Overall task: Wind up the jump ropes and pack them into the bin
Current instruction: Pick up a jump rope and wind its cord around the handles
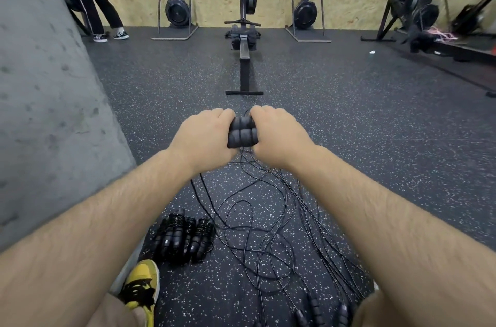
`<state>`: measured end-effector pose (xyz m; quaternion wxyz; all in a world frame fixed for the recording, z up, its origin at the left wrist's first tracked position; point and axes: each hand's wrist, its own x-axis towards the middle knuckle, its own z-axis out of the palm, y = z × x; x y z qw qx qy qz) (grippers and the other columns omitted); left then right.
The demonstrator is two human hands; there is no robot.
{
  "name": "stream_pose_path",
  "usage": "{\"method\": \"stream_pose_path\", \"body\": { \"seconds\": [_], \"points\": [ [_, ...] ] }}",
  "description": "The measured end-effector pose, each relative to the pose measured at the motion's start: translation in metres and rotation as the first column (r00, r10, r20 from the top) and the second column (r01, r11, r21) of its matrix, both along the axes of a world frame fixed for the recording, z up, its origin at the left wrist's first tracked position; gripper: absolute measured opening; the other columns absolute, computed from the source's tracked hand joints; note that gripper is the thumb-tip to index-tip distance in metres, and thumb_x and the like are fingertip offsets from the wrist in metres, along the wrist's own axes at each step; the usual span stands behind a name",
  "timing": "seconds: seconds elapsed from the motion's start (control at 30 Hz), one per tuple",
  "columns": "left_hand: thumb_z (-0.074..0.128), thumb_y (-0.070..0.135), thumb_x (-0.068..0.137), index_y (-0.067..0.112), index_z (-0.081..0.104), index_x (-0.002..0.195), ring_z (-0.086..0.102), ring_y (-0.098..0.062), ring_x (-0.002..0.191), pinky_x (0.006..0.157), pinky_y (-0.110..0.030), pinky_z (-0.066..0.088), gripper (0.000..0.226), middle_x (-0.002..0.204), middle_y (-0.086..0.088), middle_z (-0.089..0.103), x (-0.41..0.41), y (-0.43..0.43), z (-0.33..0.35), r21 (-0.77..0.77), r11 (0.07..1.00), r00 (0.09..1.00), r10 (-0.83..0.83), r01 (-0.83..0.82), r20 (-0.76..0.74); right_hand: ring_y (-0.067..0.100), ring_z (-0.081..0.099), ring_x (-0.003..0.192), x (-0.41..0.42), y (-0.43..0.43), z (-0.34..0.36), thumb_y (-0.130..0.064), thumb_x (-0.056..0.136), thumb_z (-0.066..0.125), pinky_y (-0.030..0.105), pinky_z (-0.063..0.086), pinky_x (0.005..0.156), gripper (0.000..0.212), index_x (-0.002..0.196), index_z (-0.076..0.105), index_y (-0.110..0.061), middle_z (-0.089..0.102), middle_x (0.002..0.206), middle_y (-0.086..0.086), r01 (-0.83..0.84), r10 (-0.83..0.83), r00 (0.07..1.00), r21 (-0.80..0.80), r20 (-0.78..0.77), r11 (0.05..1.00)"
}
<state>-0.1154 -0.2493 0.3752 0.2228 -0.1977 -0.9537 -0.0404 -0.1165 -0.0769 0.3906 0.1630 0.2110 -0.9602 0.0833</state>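
Gripping a pair of black foam handles [243, 133] from either side, the left hand [204, 136] and the right hand [279, 133] are holding them out at arm's length above the floor, the two handles lying side by side and pressing together between the knuckles. The fingers of both hands are curling over the ends of the handles, but the fingertips are hiding behind the backs of the hands, so how far they are wrapping round cannot be told. Thin black cord [247, 160] is hanging from under the handles and spreading into a loose tangle on the speckled rubber floor [375, 139] between the forearms; which strand is running to which rope is hard to make out. More loose handles [314, 309] are lying at the lower edge, partly cut off. Wound ropes [185, 238] are sitting bundled near a yellow shoe [142, 283], beside the concrete wall [40, 85]. The held handles are looking ribbed, matte and thick.
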Motion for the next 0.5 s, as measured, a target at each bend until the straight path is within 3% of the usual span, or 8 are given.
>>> {"method": "stream_pose_path", "body": {
  "seconds": [0.1,0.17,0.23,0.3,0.33,0.4,0.5],
  "points": [
    [0.065,0.039,0.081,0.02,0.044,0.095,0.062,-0.032,0.091,0.068,-0.036,0.04,0.032,0.1,-0.004,0.062,-0.004,-0.004,0.003,0.036,0.999,1.0,0.003,-0.003,-0.009,0.033,0.055,0.101,-0.005,-0.003,0.008,-0.015,0.08,0.058,0.036,0.04,0.073,0.031,0.109,0.049,-0.014,0.057,0.11,0.008,-0.02,0.02,1.0,-0.011,-0.008,1.0],
    [0.064,0.038,0.082,0.018,0.046,0.097,0.063,-0.033,0.092,0.068,-0.038,0.042,0.03,0.101,-0.005,0.064,-0.009,-0.008,0.009,0.052,0.998,0.999,0.023,-0.02,-0.047,0.029,0.054,0.109,-0.013,-0.004,0.011,-0.014,0.077,0.066,0.037,0.047,0.085,0.058,0.13,0.043,-0.016,0.053,0.12,0.007,-0.031,0.038,0.999,-0.269,0.018,0.963],
    [0.063,0.038,0.082,0.016,0.051,0.101,0.064,-0.034,0.094,0.07,-0.039,0.043,0.031,0.103,-0.005,0.065,-0.014,-0.014,0.016,0.062,0.996,0.994,0.063,-0.057,-0.088,0.02,0.053,0.112,-0.015,-0.007,0.011,-0.021,0.073,0.08,0.034,0.046,0.092,0.102,0.153,0.017,-0.025,0.047,0.131,0.004,0.022,0.061,0.99,-0.583,0.123,0.812],
    [0.063,0.039,0.083,0.018,0.047,0.098,0.063,-0.034,0.095,0.069,-0.038,0.04,0.031,0.105,-0.005,0.065,-0.016,-0.021,0.02,0.078,0.993,0.991,0.092,-0.085,-0.1,0.012,0.057,0.104,-0.016,-0.005,-0.004,-0.023,0.071,0.088,0.028,0.047,0.087,0.119,0.157,0.005,-0.028,0.05,0.131,0.001,0.187,0.092,0.944,-0.746,0.316,0.639],
    [0.063,0.039,0.083,0.02,0.043,0.096,0.063,-0.034,0.095,0.068,-0.037,0.039,0.031,0.105,-0.005,0.065,-0.016,-0.024,0.02,0.092,0.992,0.99,0.099,-0.09,-0.099,0.011,0.06,0.101,-0.014,-0.006,-0.014,-0.025,0.072,0.088,0.029,0.05,0.087,0.116,0.157,0.008,-0.026,0.053,0.127,-0.002,0.286,0.11,0.89,-0.73,0.442,0.621],
    [0.064,0.038,0.081,0.022,0.039,0.093,0.062,-0.034,0.094,0.068,-0.037,0.038,0.032,0.104,-0.005,0.064,-0.016,-0.029,0.022,0.119,0.989,0.99,0.099,-0.087,-0.099,0.012,0.061,0.105,-0.014,-0.015,-0.036,-0.032,0.076,0.086,0.033,0.052,0.09,0.1,0.155,0.025,-0.023,0.056,0.126,-0.004,0.326,0.139,0.788,-0.599,0.599,0.731],
    [0.065,0.038,0.081,0.021,0.041,0.094,0.062,-0.034,0.094,0.067,-0.036,0.036,0.032,0.102,-0.005,0.064,-0.014,-0.027,0.024,0.13,0.99,0.992,0.073,-0.06,-0.102,0.01,0.056,0.114,-0.01,-0.049,-0.051,-0.032,0.081,0.081,0.027,0.046,0.085,0.075,0.144,0.042,-0.026,0.055,0.133,-0.006,0.203,0.255,0.749,-0.577,0.612,0.791]
  ]
}}
